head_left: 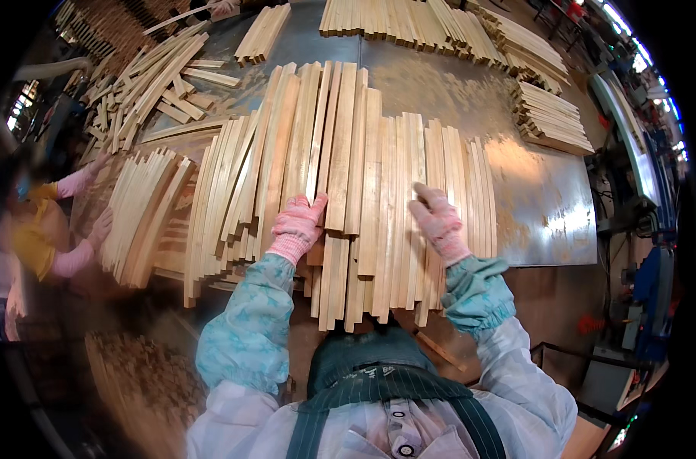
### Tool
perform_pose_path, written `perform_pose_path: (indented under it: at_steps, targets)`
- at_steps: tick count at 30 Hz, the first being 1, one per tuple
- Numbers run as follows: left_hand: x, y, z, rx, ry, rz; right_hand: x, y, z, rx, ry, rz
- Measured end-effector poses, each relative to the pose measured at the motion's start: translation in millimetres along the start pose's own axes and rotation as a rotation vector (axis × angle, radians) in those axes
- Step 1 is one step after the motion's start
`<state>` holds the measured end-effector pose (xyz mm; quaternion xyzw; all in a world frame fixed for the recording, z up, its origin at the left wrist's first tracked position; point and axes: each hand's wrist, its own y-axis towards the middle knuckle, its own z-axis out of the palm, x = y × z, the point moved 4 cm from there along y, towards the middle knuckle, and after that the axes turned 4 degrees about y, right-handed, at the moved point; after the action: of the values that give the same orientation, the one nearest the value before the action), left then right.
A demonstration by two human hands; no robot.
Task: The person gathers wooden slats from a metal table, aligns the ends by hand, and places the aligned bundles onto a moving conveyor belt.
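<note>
Long, square-cut wooden strips (348, 153) lie side by side in a wide, uneven layer in front of me, their near ends jutting over the table edge. My left hand (297, 224), in a pink glove, is closed around the near end of a strip left of the middle; its fingertips are partly hidden. My right hand (440, 222), gloved in pink too, is over the strips on the right side. Its fingers are stretched forward and apart, with nothing held; whether it touches the wood I cannot tell.
Sawdust covers parts of the metal table (547, 222). Neat strip stacks (409, 23) stand along the far side, and a loose heap (145, 92) lies far left. A co-worker (46, 222) stands at left beside another bundle (141, 214). More wood (141, 375) is stacked low at left.
</note>
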<state>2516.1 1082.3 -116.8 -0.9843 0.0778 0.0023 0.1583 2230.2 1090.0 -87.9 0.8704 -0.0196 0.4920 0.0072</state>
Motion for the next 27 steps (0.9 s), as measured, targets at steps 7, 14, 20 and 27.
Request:
perform_pose_path:
  at_steps: [7,14,20,27]
  targets:
    - [10,-37,-52,-0.215,-0.634,-0.059,74,57,144,0.389,0.411,0.467]
    - [9,-93,7,-0.434,-0.734,0.111,79,30,148,0.286,0.745,0.538]
    - [110,-59,42,0.103,-0.417,-0.618,23,-2,3,0.081,0.618,0.222]
    - [159,-44,47,-0.260,-0.644,-0.537,-150,-87,-130,-0.116,-0.048,0.604]
